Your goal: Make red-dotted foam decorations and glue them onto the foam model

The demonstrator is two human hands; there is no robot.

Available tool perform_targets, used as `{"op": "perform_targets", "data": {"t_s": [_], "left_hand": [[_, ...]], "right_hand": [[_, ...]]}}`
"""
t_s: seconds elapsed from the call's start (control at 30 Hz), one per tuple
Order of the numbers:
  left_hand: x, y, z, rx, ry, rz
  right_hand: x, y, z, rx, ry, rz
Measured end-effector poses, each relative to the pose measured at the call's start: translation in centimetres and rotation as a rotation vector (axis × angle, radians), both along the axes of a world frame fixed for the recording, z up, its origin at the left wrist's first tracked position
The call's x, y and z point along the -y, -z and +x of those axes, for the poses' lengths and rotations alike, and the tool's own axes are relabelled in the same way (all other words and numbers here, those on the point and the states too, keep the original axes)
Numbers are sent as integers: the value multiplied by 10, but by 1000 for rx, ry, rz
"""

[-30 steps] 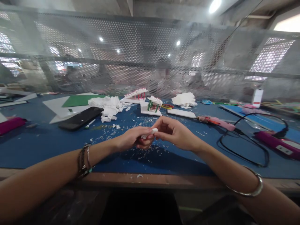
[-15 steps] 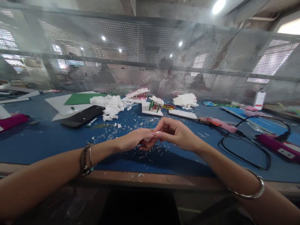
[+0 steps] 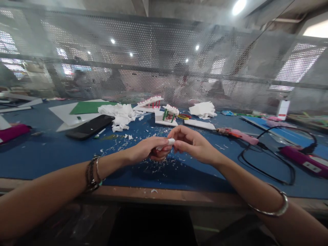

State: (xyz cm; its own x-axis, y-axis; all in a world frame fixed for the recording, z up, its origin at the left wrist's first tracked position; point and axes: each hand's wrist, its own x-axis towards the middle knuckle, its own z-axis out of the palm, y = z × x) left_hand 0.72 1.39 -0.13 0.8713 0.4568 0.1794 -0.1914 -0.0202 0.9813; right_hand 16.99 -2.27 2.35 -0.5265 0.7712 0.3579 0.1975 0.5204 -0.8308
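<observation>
My left hand (image 3: 153, 148) is closed around a small white piece (image 3: 171, 140), perhaps foam or paper, whose end pokes out past the thumb. Just to the right, my right hand (image 3: 192, 143) has its thumb and index fingertip at that protruding end, one on each side. The piece's exact shape is hidden by the fingers. White shavings (image 3: 156, 167) lie scattered over the blue tabletop below both hands. Beyond them stands a small white model with green posts (image 3: 169, 114), and behind it another with red posts (image 3: 151, 102).
Crumpled white scraps (image 3: 119, 114) and a black phone (image 3: 91, 127) lie to the left. At right are a white strip (image 3: 199, 124), yellow-handled scissors (image 3: 184, 116), a pink corded tool (image 3: 238, 135) and a purple power strip (image 3: 304, 160). A perforated metal screen (image 3: 153, 51) rises behind.
More of the white piece's end shows above my left thumb now. My right fingers have shifted slightly and opened a little around it; the left hand has turned a bit.
</observation>
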Motion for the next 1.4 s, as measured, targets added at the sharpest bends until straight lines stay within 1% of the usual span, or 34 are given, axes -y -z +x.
{"op": "perform_targets", "data": {"t_s": [0.17, 0.3, 0.5, 0.67, 0.8, 0.97, 1.1, 1.17, 1.23, 1.4], "left_hand": [[-2, 1, -1, 22, 31, 20], [-3, 1, -1, 35, 25, 16], [-4, 1, -1, 20, -5, 32], [-4, 0, -1, 20, -17, 56], [-2, -1, -1, -4, -48, 77], [-1, -4, 0, -56, -83, 133], [2, -6, 0, -142, -141, 222], [2, -6, 0, -155, -130, 252], [2, -4, 0, -124, -90, 231], [0, 1, 0, -22, -15, 69]], "right_hand": [[-5, 1, 1, -50, 78, 69], [-6, 2, 1, -6, 162, 87], [-4, 1, 1, 54, 195, 63], [-5, -1, 1, 82, 296, 22], [-6, -1, 1, 128, 341, 47], [-4, 0, 1, 146, 313, 151], [-1, 1, 0, 172, 246, 235], [-1, 1, -1, 204, 229, 251], [0, 2, -3, 200, 217, 220], [0, 3, -2, 128, 138, 110]]}}
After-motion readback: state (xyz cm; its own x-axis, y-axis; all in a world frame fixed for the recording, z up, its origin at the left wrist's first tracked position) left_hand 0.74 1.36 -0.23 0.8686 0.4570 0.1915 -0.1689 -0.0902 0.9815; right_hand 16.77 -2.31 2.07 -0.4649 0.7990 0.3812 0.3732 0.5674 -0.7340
